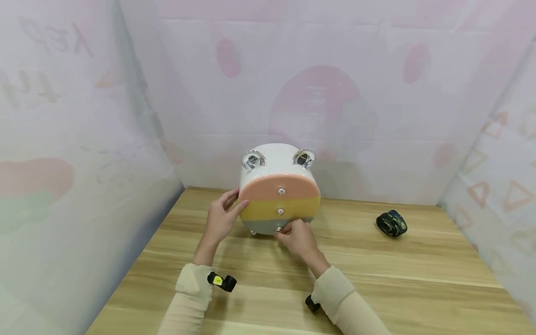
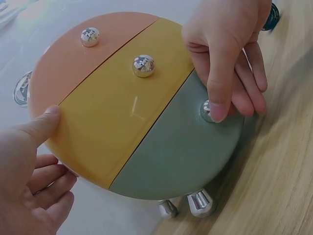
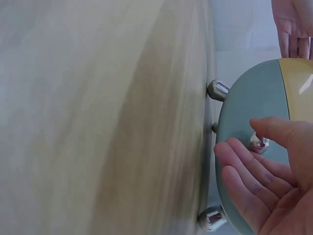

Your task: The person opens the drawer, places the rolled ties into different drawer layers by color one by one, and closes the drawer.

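Drawer cabinet [image 1: 278, 186], round, white body, sits near the back of a wooden table [image 1: 418, 279] enclosed by pale patterned sheets. Three drawers, all closed: orange [image 1: 268, 186], yellow [image 1: 261, 209], grey-green [image 1: 261, 226]; contents not visible. Left hand [image 1: 222, 218] steadies its left edge, thumb straight on the yellow front. Right hand [image 1: 298, 236] pinches the grey-green drawer's silver knob [image 2: 207, 110]. Dark rolled strap [image 1: 391, 223] lies well apart on the right.

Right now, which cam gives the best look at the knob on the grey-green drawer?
Left wrist: the silver knob shows close up, pinched by the right hand against the grey-green drawer. In the right wrist view the fingers partly hide the knob. In the head view it is a tiny speck by the fingertips.
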